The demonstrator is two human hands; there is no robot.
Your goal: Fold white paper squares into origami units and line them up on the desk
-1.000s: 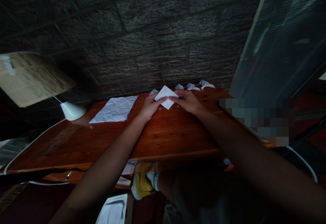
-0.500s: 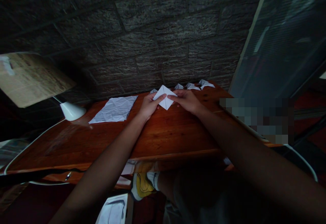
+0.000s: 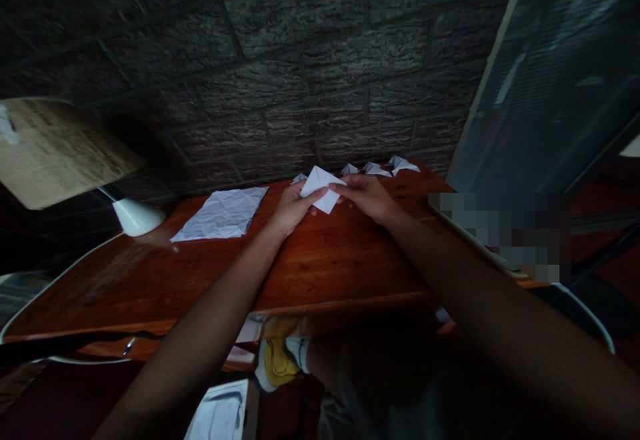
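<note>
A small white folded paper (image 3: 321, 183), diamond-shaped with a crease down its middle, is held above the wooden table. My left hand (image 3: 295, 208) grips its left side, thumb pressed on the face. On the right side my right hand (image 3: 367, 195) pinches it, the thumb tip near the centre crease. Most of my other fingers are hidden behind the paper. Beyond my hands, folded paper pieces (image 3: 377, 169) stand in a row along the back of the table, and one more (image 3: 299, 179) peeks out behind my left hand.
Creased white sheets (image 3: 223, 213) lie left on the wooden table (image 3: 345, 260). A lamp with a white base (image 3: 137, 217) and brown shade (image 3: 65, 150) stands farther left. A brick wall (image 3: 280, 80) rises behind. Below the table edge are a yellow shoe (image 3: 277, 363) and an open box (image 3: 220, 413).
The folded paper has tilted slightly between my hands, its top corner shifting a little left. Both hands keep their hold, and the whole view has moved slightly.
</note>
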